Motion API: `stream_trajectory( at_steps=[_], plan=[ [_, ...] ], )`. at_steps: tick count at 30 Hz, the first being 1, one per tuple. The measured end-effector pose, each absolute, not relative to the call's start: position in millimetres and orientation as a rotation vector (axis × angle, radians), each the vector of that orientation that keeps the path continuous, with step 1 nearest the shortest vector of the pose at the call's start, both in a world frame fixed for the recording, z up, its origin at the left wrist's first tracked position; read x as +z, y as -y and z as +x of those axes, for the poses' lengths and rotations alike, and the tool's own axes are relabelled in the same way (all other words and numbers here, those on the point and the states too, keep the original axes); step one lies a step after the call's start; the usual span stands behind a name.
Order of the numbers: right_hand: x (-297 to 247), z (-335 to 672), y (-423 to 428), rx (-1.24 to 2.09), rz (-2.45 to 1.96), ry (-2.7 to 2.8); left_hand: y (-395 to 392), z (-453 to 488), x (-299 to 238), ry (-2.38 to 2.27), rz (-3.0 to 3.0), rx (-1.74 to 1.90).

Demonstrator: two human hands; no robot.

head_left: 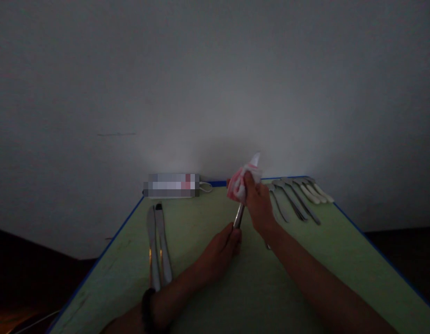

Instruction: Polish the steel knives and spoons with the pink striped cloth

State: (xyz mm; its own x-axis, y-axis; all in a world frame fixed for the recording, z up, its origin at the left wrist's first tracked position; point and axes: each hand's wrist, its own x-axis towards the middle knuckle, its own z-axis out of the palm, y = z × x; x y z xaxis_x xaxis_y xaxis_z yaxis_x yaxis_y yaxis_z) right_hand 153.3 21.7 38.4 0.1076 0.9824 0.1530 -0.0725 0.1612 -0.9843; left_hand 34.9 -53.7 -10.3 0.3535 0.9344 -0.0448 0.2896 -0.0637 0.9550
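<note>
My left hand (218,250) is closed around the handle of a metal table knife (239,215), held slanting up and away over the table. A pink and white cloth (237,188) is pinched in my right hand (259,202) and folded around the knife's blade. Only what looks like the blade's pale tip shows above the cloth. On the left of the table lie two similar table knives (163,253), side by side, their lower ends near my left forearm. Part of another metal utensil (268,246) peeks out beside my right forearm.
Several metal forks and spoons (298,197) lie in a row at the back right, beside several white-handled utensils (310,193). A blurred white box-like object (173,186) with a looped cord (206,187) stands at the back left. The green table (201,213) has blue edges and meets a wall (215,93).
</note>
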Motion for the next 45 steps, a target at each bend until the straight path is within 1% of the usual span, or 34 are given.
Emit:
stream_trajectory(
  at_steps=[3,6,9,12,17,24,34,41,45],
  plan=[
    [29,145,-15,0.937,-1.243,1.241,52,36,-10,-1.158,1.554,0.811],
    [27,142,-14,0.996,-1.238,1.311,50,37,-11,-1.177,1.508,0.849],
    [36,146,-19,1.064,-1.125,1.249,49,37,-10,-1.185,1.500,0.849],
    [52,159,-27,1.106,-0.995,1.062,53,37,-4,-1.193,1.591,0.784],
    [72,181,-35,1.145,-0.801,0.778,57,36,3,-1.074,1.562,0.761],
    [87,192,-30,1.163,-0.666,0.659,50,33,-4,-1.037,1.575,0.787],
    [54,157,-24,1.076,-0.904,0.838,53,32,-7,-1.146,1.676,0.783],
    [28,130,-8,1.155,-0.980,1.053,49,38,-11,-1.109,1.501,0.936],
    [29,134,-13,1.160,-1.007,1.034,49,38,-8,-1.143,1.496,0.909]
  ],
)
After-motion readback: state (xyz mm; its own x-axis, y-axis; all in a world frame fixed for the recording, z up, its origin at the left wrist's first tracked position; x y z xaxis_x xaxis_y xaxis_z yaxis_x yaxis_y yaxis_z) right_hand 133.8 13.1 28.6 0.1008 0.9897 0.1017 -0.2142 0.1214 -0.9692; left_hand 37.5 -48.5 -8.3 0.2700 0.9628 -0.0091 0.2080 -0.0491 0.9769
